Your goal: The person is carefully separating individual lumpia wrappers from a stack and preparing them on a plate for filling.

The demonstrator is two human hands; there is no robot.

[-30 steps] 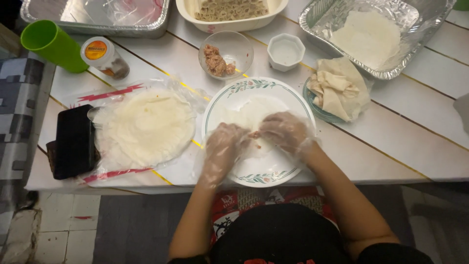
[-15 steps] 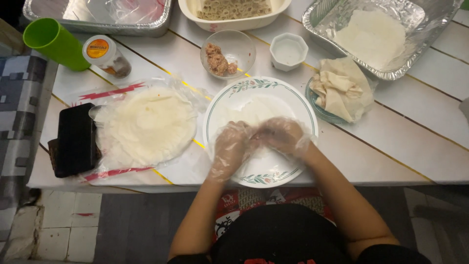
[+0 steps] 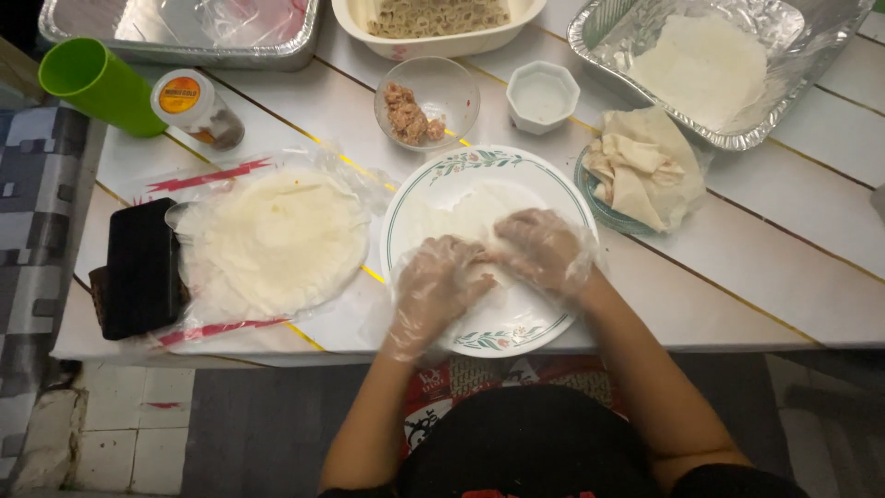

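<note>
At frame centre our gloved left hand point(image 3: 433, 290) and right hand point(image 3: 542, 249), fingers curled, have drawn closer together than a moment ago, pressing the thin white wrapper sheet point(image 3: 456, 214) on the floral-rimmed white plate point(image 3: 479, 163), apparently mid-roll.

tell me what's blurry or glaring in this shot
Head view: the left gloved hand is smeared by motion blur, the right gloved hand slightly; the crinkled foil tray at top right throws bright glare; the floor below the white slatted table is dim.

Both gloved hands, left point(image 3: 433, 286) and right point(image 3: 544, 249), have edged closer together over the wrapper point(image 3: 461, 217)
</note>
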